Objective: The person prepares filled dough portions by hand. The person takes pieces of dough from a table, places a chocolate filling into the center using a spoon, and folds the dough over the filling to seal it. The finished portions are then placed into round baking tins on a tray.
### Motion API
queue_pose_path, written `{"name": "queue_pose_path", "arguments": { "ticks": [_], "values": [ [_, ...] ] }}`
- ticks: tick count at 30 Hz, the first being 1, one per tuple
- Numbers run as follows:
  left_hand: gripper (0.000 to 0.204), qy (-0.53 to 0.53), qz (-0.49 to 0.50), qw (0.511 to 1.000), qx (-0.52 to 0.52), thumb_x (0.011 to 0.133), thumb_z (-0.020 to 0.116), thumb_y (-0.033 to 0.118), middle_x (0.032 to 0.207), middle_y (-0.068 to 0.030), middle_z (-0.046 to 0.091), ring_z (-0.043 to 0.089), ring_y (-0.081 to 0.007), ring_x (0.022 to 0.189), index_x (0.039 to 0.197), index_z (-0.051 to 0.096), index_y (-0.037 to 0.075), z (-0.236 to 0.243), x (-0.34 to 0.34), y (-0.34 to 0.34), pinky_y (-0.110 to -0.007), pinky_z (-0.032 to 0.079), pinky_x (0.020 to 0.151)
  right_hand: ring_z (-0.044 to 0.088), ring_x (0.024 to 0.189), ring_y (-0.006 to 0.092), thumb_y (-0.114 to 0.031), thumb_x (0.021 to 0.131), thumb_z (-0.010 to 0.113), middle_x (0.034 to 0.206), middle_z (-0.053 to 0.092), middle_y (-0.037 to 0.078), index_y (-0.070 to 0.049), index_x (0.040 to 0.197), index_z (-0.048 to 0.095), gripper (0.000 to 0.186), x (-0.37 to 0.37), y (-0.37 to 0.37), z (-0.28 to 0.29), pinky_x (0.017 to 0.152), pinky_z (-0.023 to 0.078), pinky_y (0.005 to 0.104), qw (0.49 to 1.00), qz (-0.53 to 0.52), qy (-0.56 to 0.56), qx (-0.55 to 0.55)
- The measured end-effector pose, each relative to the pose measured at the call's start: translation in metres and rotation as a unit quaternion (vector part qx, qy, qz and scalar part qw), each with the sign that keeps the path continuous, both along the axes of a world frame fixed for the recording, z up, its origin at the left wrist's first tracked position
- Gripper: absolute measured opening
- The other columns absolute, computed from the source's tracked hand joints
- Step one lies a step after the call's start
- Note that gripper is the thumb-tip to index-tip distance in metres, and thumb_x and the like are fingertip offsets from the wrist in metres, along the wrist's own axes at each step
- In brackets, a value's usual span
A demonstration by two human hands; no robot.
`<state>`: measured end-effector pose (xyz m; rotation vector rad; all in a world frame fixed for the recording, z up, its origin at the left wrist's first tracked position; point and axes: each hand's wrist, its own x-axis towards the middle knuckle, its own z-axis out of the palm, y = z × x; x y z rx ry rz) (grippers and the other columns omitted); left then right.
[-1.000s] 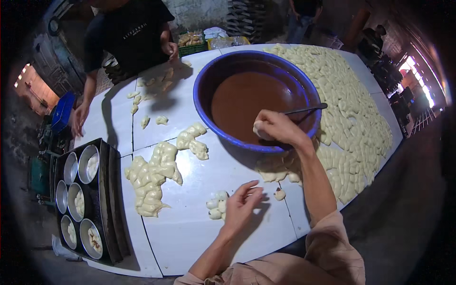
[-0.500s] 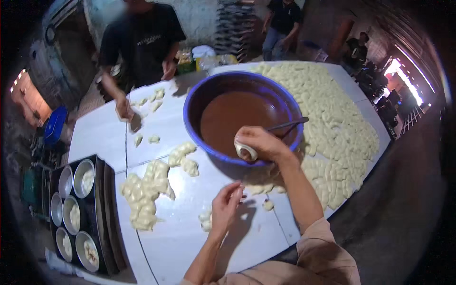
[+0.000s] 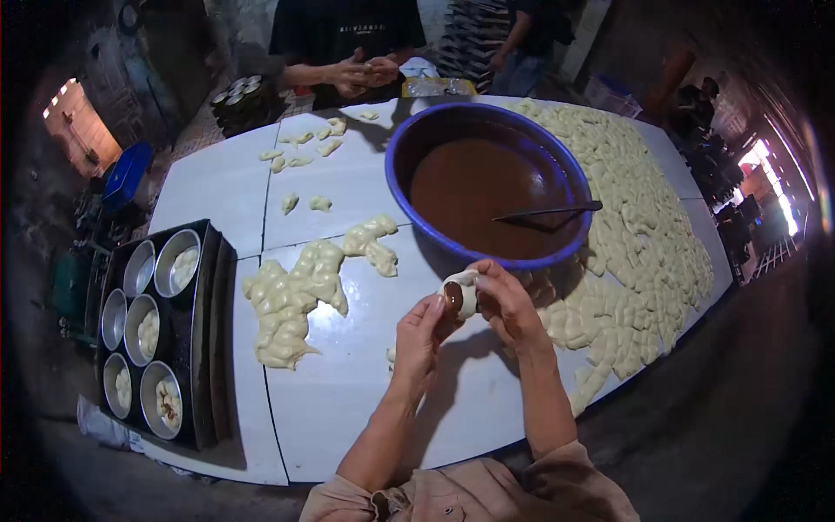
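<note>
A small piece of pale dough [image 3: 468, 301] is held up between my two hands, just off the near rim of the basin. Glossy brown filling [image 3: 452, 297] shows in its opening. My left hand [image 3: 419, 337] pinches the dough from the left side, and my right hand [image 3: 511, 311] grips its upper right edge. Behind them stands the big blue basin [image 3: 396, 178], partly filled with brown paste [image 3: 461, 187]. A dark-handled spoon [image 3: 561, 210] leans in the paste against the right rim.
Dough pieces [image 3: 648, 244] cover the table's right side. A clump of dough [image 3: 291, 304] lies left of my hands, with small bits farther back. At left, a black tray [image 3: 193, 348] holds round metal tins, some with dough. Across the table, a co-worker's hands [image 3: 361, 74] are together.
My right hand has come away from over the basin with the dough, and my left hand has risen to meet it. The co-worker's hands have lifted off the table and come together.
</note>
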<state>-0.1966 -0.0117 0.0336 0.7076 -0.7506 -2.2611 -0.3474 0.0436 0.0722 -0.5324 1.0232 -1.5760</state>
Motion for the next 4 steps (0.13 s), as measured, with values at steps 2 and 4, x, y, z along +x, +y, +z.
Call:
{"name": "queue_pose_path", "arguments": {
  "ticks": [2, 4],
  "values": [
    [0.035, -0.017, 0.050, 0.999, -0.007, 0.095, 0.067, 0.024, 0.106, -0.0098, 0.070, 0.069, -0.0174, 0.092, 0.116, 0.063, -0.003, -0.009, 0.009, -0.004, -0.034, 0.056, 0.088, 0.064, 0.097, 0.0134, -0.011, 0.092, 0.067, 0.108, 0.063, 0.003, -0.004, 0.112, 0.059, 0.023, 0.021, 0.009, 0.004, 0.090, 0.051, 0.0281, 0.979, -0.019, 0.202, -0.031],
    [0.037, -0.062, 0.065, 0.996, -0.029, 0.094, 0.068, 0.022, 0.107, -0.0100, 0.070, 0.069, -0.0208, 0.094, 0.122, 0.061, -0.002, -0.010, 0.018, -0.007, -0.034, 0.056, 0.090, 0.053, 0.124, 0.0227, -0.012, 0.090, 0.069, 0.136, 0.048, 0.012, -0.011, 0.136, 0.049, 0.051, 0.022, 0.010, -0.020, 0.100, 0.047, 0.0345, 0.844, -0.017, 0.527, -0.097]
  ]
}}
